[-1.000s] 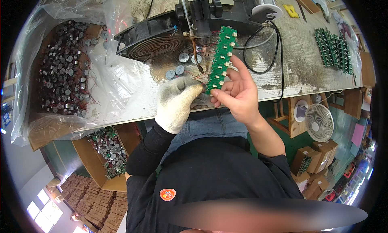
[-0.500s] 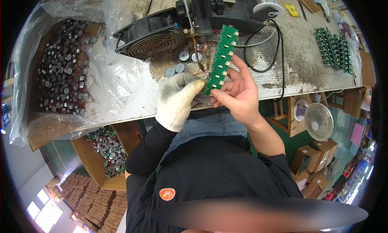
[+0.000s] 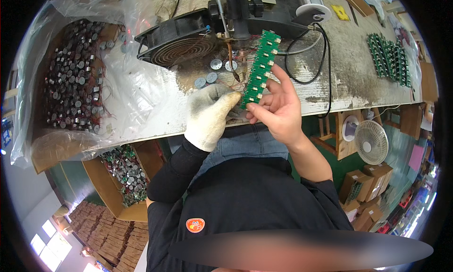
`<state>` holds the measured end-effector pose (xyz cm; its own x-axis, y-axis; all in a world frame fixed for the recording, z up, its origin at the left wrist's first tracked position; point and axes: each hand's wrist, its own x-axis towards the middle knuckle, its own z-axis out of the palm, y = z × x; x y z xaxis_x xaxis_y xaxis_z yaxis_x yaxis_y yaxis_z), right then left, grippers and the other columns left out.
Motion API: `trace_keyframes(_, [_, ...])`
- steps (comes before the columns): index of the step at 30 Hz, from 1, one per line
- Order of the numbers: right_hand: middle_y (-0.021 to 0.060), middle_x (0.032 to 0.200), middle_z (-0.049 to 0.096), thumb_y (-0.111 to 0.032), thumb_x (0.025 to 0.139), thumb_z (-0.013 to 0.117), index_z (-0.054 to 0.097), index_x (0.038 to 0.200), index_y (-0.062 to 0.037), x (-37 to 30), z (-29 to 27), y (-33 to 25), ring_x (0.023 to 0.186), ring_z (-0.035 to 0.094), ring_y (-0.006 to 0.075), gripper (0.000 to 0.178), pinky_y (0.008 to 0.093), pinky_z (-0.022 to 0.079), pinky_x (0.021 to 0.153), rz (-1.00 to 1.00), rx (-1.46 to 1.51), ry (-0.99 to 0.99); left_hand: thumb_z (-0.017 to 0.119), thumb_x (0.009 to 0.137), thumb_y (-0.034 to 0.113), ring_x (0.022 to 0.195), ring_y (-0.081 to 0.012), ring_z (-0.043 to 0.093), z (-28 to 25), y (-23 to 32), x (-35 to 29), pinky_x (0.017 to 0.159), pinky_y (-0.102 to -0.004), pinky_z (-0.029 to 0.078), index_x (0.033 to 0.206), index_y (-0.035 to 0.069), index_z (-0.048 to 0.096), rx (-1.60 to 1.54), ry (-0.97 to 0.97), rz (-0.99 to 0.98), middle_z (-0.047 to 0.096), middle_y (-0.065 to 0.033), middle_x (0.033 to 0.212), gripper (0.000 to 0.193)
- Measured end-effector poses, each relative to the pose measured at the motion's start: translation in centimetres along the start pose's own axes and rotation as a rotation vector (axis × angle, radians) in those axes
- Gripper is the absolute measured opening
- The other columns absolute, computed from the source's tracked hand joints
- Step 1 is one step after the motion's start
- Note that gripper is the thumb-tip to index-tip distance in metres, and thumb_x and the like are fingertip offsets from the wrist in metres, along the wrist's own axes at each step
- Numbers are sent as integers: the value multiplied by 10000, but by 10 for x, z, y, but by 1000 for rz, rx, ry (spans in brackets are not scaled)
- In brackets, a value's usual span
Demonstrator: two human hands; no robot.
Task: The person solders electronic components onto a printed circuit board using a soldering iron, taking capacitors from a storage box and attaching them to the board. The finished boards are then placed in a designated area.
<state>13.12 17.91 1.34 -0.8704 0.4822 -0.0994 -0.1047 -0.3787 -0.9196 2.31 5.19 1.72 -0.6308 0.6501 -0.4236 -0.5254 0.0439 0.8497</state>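
A long green circuit board panel with a row of pale connectors along its right edge stands tilted over the table's front edge. My bare right hand grips its lower end, thumb in front, fingers behind. At the board's lower left edge, my left hand in a whitish work glove is closed, thumb against the bent fingers; what it pinches, if anything, is hidden. Just beyond the glove a soldering iron points down, its dark tip close to the board's left side. Small round motors with thin wires lie behind the glove.
A black fan and a solder wire spool stand at the back. On the left is a plastic-lined box of motors. More green boards lie at the right. A black cable loops over the table edge.
Both hands and the board keep nearly the same pose. The whole view has shifted slightly, and the board's lower end sits a touch higher.
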Motion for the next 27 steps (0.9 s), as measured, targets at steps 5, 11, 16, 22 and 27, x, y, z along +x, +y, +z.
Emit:
trace_keyframes(5, [191,1122,528,147,784,594,179,1443,-41,0,-1,2,727,646,168,801,252,566,583,-10,-9,-6,651,865,146,669,-93,595,-5,11,-3,610,-244,484,924,-49,636,241,-44,16,649,-67,779,205])
trace_keyframes(11, [211,1194,520,107,778,632,174,1437,-22,2,-2,6,711,643,180,814,272,554,563,2,-116,57,718,706,123,1055,-334,543,-42,2,-18,884,-390,464,1149,5,535,832,20,709,522,-185,1140,494])
trace_keyframes(16, [193,1148,543,119,789,607,207,1437,-3,-1,-7,9,695,627,165,772,253,529,549,-72,-220,118,719,698,72,964,-315,605,-87,21,-25,847,-371,480,982,28,626,829,293,910,619,-150,1016,301])
trace_keyframes(22, [201,1130,538,115,795,598,207,1429,19,4,-3,9,681,611,154,751,253,528,549,-60,-263,83,676,760,70,775,-197,622,-172,70,-62,707,-280,491,958,25,671,1107,1023,688,647,-101,915,204])
trace_keyframes(27, [199,1125,538,101,795,609,207,1430,27,5,-1,11,662,602,155,756,253,514,546,-75,-251,81,650,786,271,770,-322,628,-202,82,-38,687,-385,496,936,68,681,1276,915,589,630,-145,859,254])
